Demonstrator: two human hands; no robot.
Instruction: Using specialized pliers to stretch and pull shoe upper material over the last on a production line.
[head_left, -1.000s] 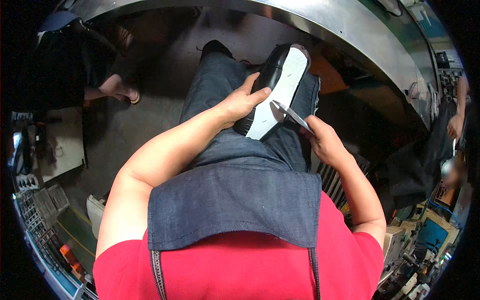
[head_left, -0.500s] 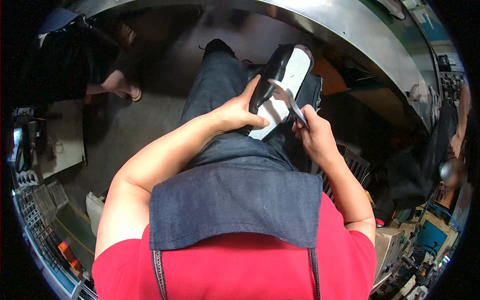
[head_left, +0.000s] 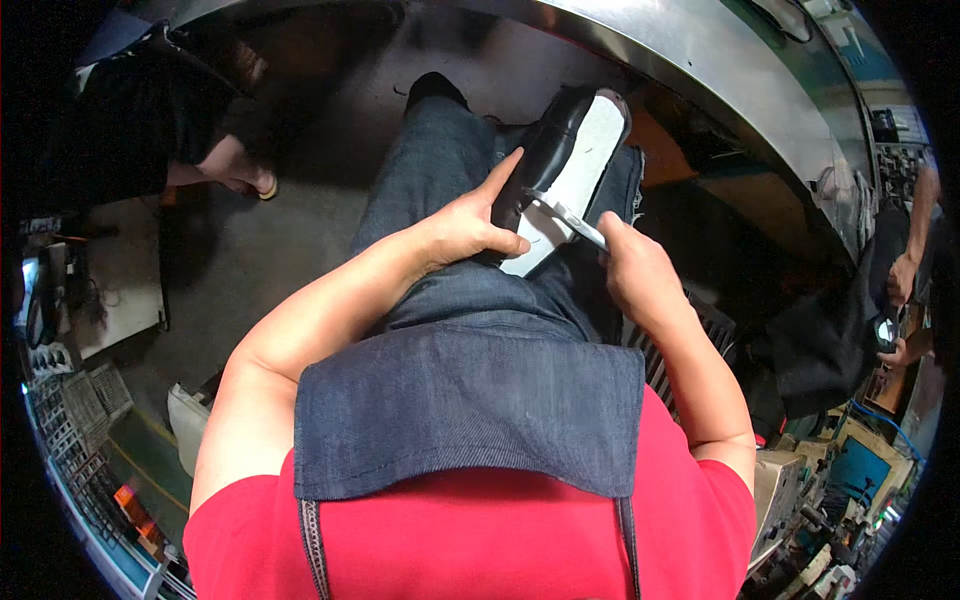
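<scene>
Across my thighs lies a black shoe (head_left: 548, 148), its white sole side (head_left: 578, 165) facing up and its toe pointing away from me. My left hand (head_left: 473, 222) grips the near part of the shoe, the thumb on the white surface and the index finger stretched along the black side. In my closed right hand (head_left: 642, 268) is a silver metal hand tool (head_left: 577, 222) that looks like shoemaker's pincers. Its curved head is over the left edge of the white surface near my left thumb, where I cannot tell if it touches. The grip end is hidden in my fist.
A curved metal work surface (head_left: 690, 60) runs across the far side and right. At far left a person's bare foot (head_left: 262, 183) shows. Another person's hands (head_left: 903, 290) are at the far right, above dark cloth (head_left: 825, 350). Equipment (head_left: 790, 485) stands at lower right.
My right hand has turned slightly, and the tool's head has moved nearer to me and left. The shoe has barely shifted. The other person's hands at the right have moved.
</scene>
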